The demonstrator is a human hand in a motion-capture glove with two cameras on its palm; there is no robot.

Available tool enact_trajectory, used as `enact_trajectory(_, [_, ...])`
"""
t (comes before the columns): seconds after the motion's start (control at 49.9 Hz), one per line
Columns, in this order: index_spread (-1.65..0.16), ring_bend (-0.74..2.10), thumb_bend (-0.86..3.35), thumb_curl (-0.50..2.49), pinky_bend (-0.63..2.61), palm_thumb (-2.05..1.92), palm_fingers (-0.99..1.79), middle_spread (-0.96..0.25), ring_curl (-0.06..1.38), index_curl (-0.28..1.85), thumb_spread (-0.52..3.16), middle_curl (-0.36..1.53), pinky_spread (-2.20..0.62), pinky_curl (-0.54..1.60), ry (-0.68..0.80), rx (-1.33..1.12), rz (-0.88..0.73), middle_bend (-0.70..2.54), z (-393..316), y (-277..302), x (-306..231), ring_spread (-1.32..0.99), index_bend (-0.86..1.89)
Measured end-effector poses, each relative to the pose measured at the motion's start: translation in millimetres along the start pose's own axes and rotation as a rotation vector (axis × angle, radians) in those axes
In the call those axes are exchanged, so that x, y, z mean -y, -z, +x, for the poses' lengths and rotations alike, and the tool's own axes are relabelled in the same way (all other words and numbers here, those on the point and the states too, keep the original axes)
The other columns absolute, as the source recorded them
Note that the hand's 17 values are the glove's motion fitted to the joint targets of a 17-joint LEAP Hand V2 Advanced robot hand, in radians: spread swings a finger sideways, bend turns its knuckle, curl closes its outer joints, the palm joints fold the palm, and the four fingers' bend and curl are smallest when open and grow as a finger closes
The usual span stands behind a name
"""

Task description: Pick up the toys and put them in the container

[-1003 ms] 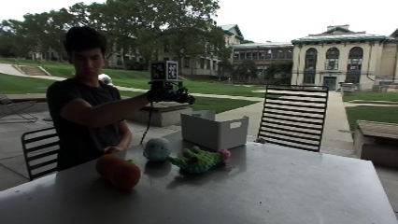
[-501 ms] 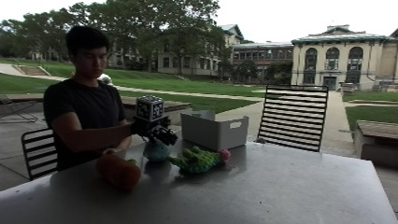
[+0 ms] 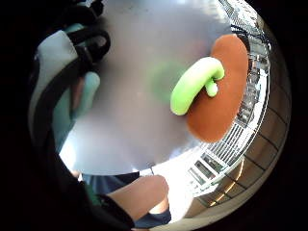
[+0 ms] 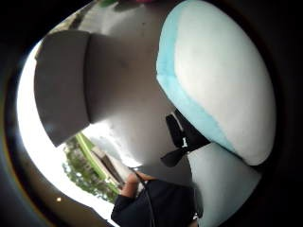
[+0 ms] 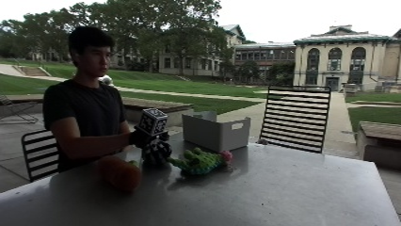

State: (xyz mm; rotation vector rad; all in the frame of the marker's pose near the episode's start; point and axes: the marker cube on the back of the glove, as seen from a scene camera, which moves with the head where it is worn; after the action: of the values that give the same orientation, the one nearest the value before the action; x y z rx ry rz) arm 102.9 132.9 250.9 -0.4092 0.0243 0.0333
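Sitting behind a grey table [image 5: 263,188], a person is seen with the gloved right hand [image 5: 150,141] lowered onto a round toy. The hand is laid on top of the pale blue and white toy [image 4: 222,80], which rests on the table near the person's edge. In the thumb side palm view the toy is seen very close to the palm, with its blue band and white side filling much of the picture. In the little finger side palm view a bit of the same toy is seen behind the black straps. The fingers seem to be bent around the toy, but in the outside view they are too dark for more to be told.

Just beside the hand, a green knobbly toy [image 5: 199,162] with a pink tip is laid on the table. On the hand's other side, nearer the camera, an orange-brown toy [image 5: 120,173] is found; a bright green curved part [image 3: 192,86] is seen on it from the palm.

Behind the toys, a grey open container [image 5: 216,132] is set on the far edge of the table, apart from the hand. A black slatted chair [image 5: 294,117] is placed behind the table.
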Motion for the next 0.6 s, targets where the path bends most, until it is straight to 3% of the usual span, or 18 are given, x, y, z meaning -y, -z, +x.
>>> enact_trajectory(0.06, [-0.2,0.92,0.38,0.42,0.98,0.75,1.05,-0.12,0.4,0.27,1.25,0.33,-0.45,0.42,0.009,-0.021,0.039,0.21,-5,2,-1,-0.33,0.29])
enact_trajectory(0.14, [-0.2,1.01,0.48,0.49,0.86,0.91,1.22,-0.16,0.44,0.3,1.24,0.38,-0.49,0.39,0.037,-0.043,0.164,0.31,5,6,7,-0.36,0.33])
enact_trajectory(0.241, [-0.21,1.04,0.63,0.55,0.69,1.02,1.4,-0.22,0.44,0.34,1.4,0.5,-0.52,0.34,0.058,0.012,0.219,0.71,15,7,14,-0.39,0.36])
enact_trajectory(0.441, [-0.22,1.04,0.55,0.64,0.62,0.95,1.26,-0.21,0.44,0.39,1.26,0.58,-0.47,0.33,0.03,0.089,0.168,0.97,14,48,5,-0.29,0.36])
enact_trajectory(0.602, [-0.27,1.09,0.3,0.66,0.83,0.67,1.02,-0.28,0.45,0.39,1.02,0.53,-0.47,0.39,0.079,0.074,0.308,0.75,-3,138,-12,-0.38,0.19])
